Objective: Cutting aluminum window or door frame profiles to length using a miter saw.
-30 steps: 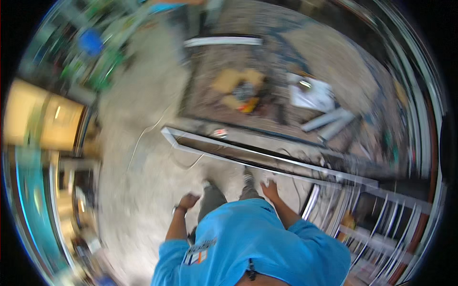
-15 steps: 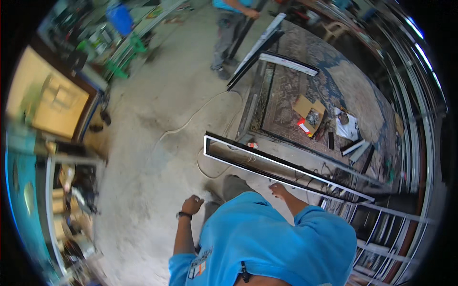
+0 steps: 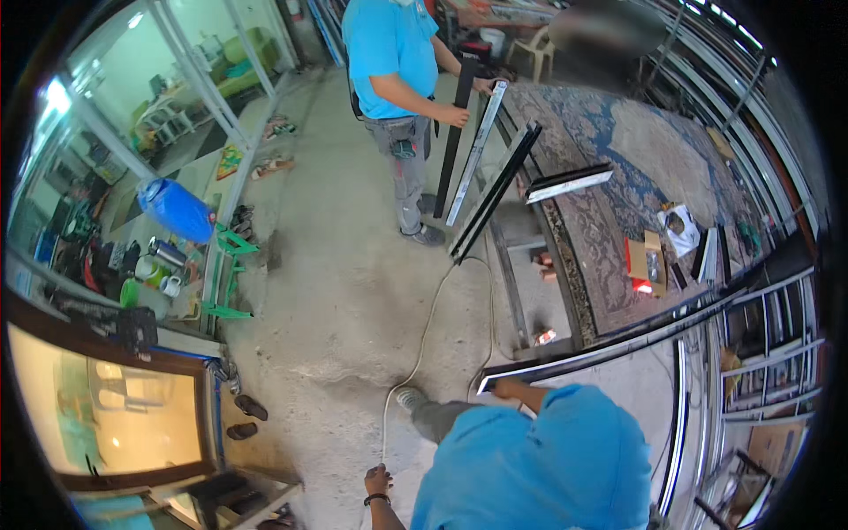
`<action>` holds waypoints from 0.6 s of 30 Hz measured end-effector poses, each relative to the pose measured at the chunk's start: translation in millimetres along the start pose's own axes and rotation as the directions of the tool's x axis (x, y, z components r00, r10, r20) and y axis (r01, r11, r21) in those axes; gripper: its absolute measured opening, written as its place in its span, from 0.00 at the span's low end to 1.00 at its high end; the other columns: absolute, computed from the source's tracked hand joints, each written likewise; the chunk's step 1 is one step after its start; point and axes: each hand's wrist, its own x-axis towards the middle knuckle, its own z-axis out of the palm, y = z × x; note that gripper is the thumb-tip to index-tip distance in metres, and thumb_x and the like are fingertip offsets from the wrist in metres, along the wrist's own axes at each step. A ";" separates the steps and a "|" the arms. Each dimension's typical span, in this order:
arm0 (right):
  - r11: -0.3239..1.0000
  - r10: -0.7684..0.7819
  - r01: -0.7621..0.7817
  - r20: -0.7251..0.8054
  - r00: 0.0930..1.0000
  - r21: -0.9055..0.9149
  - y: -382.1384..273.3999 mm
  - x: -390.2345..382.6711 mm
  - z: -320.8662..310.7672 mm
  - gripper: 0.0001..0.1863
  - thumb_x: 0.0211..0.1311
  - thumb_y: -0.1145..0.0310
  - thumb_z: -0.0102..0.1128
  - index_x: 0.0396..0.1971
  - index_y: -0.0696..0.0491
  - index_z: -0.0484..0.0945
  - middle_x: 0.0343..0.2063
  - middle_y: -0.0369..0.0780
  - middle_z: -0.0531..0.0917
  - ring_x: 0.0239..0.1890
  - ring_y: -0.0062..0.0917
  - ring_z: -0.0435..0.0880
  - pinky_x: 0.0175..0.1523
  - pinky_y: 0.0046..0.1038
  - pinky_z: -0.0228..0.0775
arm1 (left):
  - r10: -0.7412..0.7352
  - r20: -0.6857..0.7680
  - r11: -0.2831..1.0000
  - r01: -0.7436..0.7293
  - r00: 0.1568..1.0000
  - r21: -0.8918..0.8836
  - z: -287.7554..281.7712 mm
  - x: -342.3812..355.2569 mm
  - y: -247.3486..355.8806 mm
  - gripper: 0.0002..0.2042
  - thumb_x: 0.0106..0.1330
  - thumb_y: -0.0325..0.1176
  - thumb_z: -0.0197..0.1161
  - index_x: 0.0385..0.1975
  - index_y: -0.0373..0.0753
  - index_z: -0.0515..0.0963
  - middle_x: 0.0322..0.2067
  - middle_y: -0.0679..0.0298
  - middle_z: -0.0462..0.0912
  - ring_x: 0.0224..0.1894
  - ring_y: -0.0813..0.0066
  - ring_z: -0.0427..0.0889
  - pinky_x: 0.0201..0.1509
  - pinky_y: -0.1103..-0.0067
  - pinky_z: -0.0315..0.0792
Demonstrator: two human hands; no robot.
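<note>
My right hand [image 3: 507, 389] is wrapped round the near-left end of a long, narrow black-and-white metal frame [image 3: 618, 345]. The frame stretches off to the right; my sleeve and arm cover part of that hand. Low in the picture, my left hand [image 3: 378, 481] hangs with its fingers curled, a dark band at the wrist. A pale cord [image 3: 415, 353] on the floor runs down to meet it in the picture. Whether the fingers hold the cord or it just passes beneath them, I cannot tell.
A co-worker [image 3: 389, 71] in blue stands ahead, both hands on dark bars [image 3: 455, 141]. Black-and-white profiles [image 3: 496, 190] lean on a carpet-topped table [image 3: 609, 230] bearing an open carton [image 3: 649, 265]. Metal racks [image 3: 768, 389] line the right. At left are a blue barrel [image 3: 177, 209] and sandals [image 3: 252, 406].
My right hand has come to grip the frame's end, and the frame shows more edge-on. I have stepped and my view has turned left. The co-worker is now more fully in view.
</note>
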 end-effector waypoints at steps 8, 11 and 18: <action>0.803 -0.242 0.268 -0.121 0.963 0.533 -271.0 137.8 -224.2 0.25 0.64 0.52 0.62 0.51 0.56 0.76 0.45 0.44 0.84 0.48 0.31 0.83 0.53 0.33 0.74 | -0.093 0.089 0.820 0.026 0.992 0.572 -135.1 108.9 194.0 0.21 0.71 0.51 0.50 0.28 0.41 0.81 0.26 0.53 0.84 0.33 0.53 0.82 0.42 0.59 0.74; 0.824 -0.217 0.260 -0.144 0.965 0.503 -320.7 214.5 -258.5 0.25 0.64 0.50 0.60 0.51 0.55 0.77 0.43 0.46 0.85 0.45 0.34 0.84 0.51 0.35 0.76 | 0.046 0.299 0.455 -0.286 0.953 0.843 -172.5 228.5 210.6 0.20 0.71 0.50 0.48 0.37 0.40 0.80 0.30 0.51 0.84 0.35 0.53 0.83 0.43 0.61 0.75; 0.944 0.198 -0.182 -0.030 0.980 0.277 -296.7 350.5 -266.9 0.28 0.59 0.45 0.61 0.49 0.53 0.80 0.36 0.48 0.86 0.40 0.41 0.85 0.49 0.39 0.77 | 0.211 0.620 0.543 -0.618 0.755 0.569 -158.5 459.1 494.7 0.15 0.64 0.49 0.59 0.37 0.45 0.83 0.29 0.62 0.87 0.29 0.60 0.86 0.37 0.66 0.79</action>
